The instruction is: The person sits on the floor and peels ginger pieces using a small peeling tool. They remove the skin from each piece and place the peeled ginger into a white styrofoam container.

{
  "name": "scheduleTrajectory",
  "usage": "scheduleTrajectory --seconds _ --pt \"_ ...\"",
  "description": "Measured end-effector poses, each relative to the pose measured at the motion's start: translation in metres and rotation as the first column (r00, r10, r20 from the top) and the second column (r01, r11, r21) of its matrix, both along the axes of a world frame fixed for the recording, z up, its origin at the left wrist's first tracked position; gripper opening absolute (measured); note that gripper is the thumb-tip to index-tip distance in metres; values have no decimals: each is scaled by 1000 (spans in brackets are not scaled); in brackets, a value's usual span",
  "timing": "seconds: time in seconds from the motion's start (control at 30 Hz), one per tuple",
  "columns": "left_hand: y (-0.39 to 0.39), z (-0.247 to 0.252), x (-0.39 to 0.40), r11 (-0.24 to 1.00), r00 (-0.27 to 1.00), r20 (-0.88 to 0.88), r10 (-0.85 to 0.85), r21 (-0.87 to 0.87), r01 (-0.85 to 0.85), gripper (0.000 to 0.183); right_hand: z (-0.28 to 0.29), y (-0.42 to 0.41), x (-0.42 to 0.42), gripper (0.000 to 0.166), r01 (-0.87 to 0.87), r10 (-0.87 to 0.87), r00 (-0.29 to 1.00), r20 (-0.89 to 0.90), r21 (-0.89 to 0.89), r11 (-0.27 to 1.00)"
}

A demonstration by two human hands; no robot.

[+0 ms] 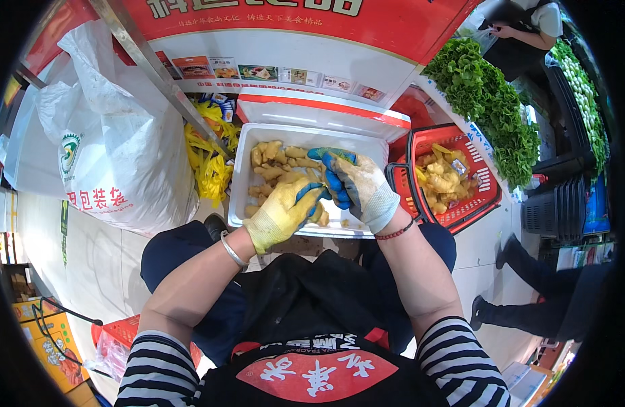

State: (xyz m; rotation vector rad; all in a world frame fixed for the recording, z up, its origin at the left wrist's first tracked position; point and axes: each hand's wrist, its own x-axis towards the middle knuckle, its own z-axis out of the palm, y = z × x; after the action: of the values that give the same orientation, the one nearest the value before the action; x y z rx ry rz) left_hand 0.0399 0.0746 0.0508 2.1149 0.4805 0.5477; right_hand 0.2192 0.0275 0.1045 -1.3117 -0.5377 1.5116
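Both hands wear work gloves with blue coating and meet over a white foam box (236, 188) of ginger roots (271, 173). My left hand (287, 208), in a yellowish glove, has its fingers pinched together near the other hand's fingertips. My right hand (355, 183), in a whitish, soiled glove, is curled around something green and netlike (332, 152) that shows above its fingers. What lies between the fingertips is mostly hidden; a small green-yellow bit shows there. The box's right part holds only small crumbs.
Right of the box stands a red plastic basket (457, 219) with bagged ginger (442, 178). Yellow netting (210, 173) and a large white sack (124, 152) are at the left. A foam lid (322, 114) leans behind the box. Leafy lettuce (485, 91), a person (526, 30) and another's legs (526, 300) are at right.
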Motion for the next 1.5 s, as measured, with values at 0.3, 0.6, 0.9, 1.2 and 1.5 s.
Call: scheduleTrajectory --seconds 0.3,0.6,0.9,1.2,1.5 --pt "3 31 -11 872 987 -102 127 -463 -160 28 19 8 56 30 251 -326 938 121 412 876" --pt "7 27 -30 891 987 -157 -35 -453 -40 22 -17 -18 -8 61 -759 239 45 970 -122 640" --pt "10 7 -29 988 983 -116 -141 41 146 22 16 -11 16 27 -668 539 259 802 -254 700" --pt "-7 7 -7 949 887 -390 245 285 -137 33 0 2 7 29 -444 305 346 887 -131 886" --pt "-11 11 -18 973 833 -503 229 86 -215 28 -56 15 -16 30 -290 221 592 775 -51 956"
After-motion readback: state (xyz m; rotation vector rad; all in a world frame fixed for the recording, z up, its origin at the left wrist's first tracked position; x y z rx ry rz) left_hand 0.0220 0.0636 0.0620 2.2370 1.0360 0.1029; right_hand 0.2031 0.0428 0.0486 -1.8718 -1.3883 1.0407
